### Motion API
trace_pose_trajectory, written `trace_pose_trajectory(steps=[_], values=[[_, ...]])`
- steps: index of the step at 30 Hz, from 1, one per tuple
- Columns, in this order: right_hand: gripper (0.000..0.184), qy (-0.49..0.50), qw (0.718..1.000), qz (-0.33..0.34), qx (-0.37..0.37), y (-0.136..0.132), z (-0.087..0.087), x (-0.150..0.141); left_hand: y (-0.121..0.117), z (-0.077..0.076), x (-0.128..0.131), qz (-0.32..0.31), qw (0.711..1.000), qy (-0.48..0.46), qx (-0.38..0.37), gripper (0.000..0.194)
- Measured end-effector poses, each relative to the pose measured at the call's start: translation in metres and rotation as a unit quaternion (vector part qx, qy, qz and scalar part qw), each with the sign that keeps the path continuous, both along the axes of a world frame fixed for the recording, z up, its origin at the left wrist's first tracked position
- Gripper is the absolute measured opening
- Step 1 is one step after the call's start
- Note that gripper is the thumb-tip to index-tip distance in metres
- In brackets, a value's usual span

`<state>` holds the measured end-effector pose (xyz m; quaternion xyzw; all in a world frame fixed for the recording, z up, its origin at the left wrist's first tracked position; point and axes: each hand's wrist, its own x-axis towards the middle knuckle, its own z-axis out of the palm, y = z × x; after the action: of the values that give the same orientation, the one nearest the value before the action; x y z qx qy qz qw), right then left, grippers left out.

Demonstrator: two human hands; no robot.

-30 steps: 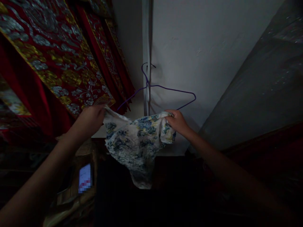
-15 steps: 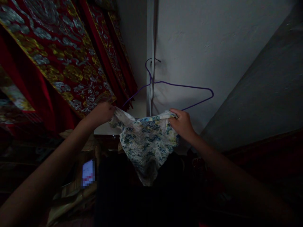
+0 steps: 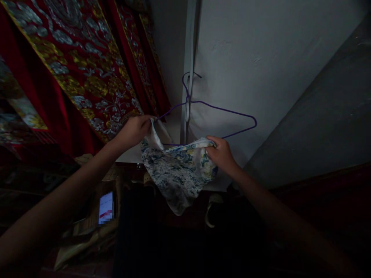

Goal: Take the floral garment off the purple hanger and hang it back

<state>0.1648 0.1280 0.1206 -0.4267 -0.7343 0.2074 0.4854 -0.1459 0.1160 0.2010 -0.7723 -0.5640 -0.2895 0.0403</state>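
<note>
A white garment (image 3: 179, 173) with a blue, green and yellow floral print hangs between my hands, narrowing to a point at the bottom. My left hand (image 3: 138, 130) is closed on its upper left edge, by the left arm of a purple hanger (image 3: 232, 111). On the other side, my right hand (image 3: 220, 151) pinches the upper right edge, below the hanger's right end. The hanger's hook is at a pale vertical strip (image 3: 189, 46) on the wall. Whether the garment's left edge is looped over the hanger, I cannot tell.
Red cloth (image 3: 95, 65) with gold and silver embroidery hangs at the left. A lit phone (image 3: 106, 206) lies at the lower left. The pale wall (image 3: 246, 50) rises behind the hanger. The lower part of the view is very dark.
My left hand has moved up and right with its garment edge, closer to the hanger's left arm. My right hand has hardly moved. The garment's lower tip has risen slightly.
</note>
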Motion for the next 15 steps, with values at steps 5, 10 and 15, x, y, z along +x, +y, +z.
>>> trace_pose_trajectory(steps=[5, 10, 15], values=[[0.011, 0.018, 0.998, 0.045, -0.027, -0.003, 0.002, 0.002, 0.015, -0.004, 0.020, -0.068, 0.991, -0.103, 0.048, 0.039], [0.075, 0.010, 0.998, -0.041, 0.050, 0.002, 0.018, 0.040, 0.024, -0.005, 0.013, -0.055, 0.995, -0.042, 0.072, 0.036], [0.066, 0.078, 0.986, -0.149, -0.008, 0.036, 0.042, 0.088, 0.024, 0.001, 0.005, -0.065, 0.994, -0.005, 0.089, 0.036]])
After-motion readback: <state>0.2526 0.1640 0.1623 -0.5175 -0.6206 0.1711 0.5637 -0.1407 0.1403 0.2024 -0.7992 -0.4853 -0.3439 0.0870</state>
